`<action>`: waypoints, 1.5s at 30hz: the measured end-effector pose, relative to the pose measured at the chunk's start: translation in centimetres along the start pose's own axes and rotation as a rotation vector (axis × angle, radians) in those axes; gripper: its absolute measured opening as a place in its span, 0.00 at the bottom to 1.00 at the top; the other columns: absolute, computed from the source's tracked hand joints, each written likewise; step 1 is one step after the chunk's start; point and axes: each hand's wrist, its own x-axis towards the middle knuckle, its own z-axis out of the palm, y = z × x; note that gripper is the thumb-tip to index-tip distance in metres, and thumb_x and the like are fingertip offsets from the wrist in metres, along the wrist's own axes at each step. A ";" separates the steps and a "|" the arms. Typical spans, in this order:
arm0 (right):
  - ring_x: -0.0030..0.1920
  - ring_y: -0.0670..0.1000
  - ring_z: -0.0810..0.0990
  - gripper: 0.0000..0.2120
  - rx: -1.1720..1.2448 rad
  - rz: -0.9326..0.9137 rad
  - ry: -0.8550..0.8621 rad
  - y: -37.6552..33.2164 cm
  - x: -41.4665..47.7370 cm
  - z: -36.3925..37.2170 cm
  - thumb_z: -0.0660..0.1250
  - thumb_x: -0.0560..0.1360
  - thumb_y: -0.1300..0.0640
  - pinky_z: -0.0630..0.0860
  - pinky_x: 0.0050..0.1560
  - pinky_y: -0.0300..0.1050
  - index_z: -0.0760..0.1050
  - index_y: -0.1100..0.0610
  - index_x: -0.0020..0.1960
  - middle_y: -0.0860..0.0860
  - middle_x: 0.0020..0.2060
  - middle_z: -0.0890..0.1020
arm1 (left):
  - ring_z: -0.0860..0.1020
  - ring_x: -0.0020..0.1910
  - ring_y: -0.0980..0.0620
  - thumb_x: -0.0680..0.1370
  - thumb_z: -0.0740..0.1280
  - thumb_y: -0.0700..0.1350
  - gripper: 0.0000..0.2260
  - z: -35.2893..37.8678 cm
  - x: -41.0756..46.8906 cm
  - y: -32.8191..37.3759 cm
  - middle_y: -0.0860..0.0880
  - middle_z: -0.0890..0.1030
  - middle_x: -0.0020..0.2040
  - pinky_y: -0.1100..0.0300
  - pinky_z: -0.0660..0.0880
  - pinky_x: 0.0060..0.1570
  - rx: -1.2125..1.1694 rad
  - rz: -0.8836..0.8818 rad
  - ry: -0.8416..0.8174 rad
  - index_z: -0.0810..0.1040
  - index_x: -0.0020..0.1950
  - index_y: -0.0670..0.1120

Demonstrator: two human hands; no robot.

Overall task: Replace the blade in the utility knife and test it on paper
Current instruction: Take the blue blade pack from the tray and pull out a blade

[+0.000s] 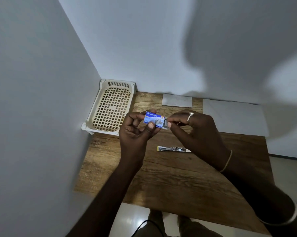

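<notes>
At frame centre your left hand [135,127] clamped the small blue cardboard box [153,119] steady so your right hand [193,129] could pinch its grey inner tray [166,124] outward. The slim metal utility knife [174,149] lay just below, on the wooden table [178,177].

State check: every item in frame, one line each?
Small blue Kangaro box: held in left hand, inner tray part-way out.
Grey inner tray: pinched by right hand.
Metal utility tool: flat on wooden table, untouched.
Cream plastic basket: empty.
White paper sheets: flat, uncut.
</notes>
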 end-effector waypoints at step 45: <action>0.38 0.51 0.86 0.05 0.152 0.559 -0.283 7.0 -0.5 14.3 0.75 0.68 0.60 0.81 0.43 0.50 0.83 0.60 0.34 0.53 0.34 0.86 | 0.81 0.54 0.62 0.68 0.81 0.52 0.22 -8.7 -7.2 -10.9 0.63 0.82 0.55 0.69 0.78 0.51 0.669 -0.205 0.503 0.77 0.58 0.62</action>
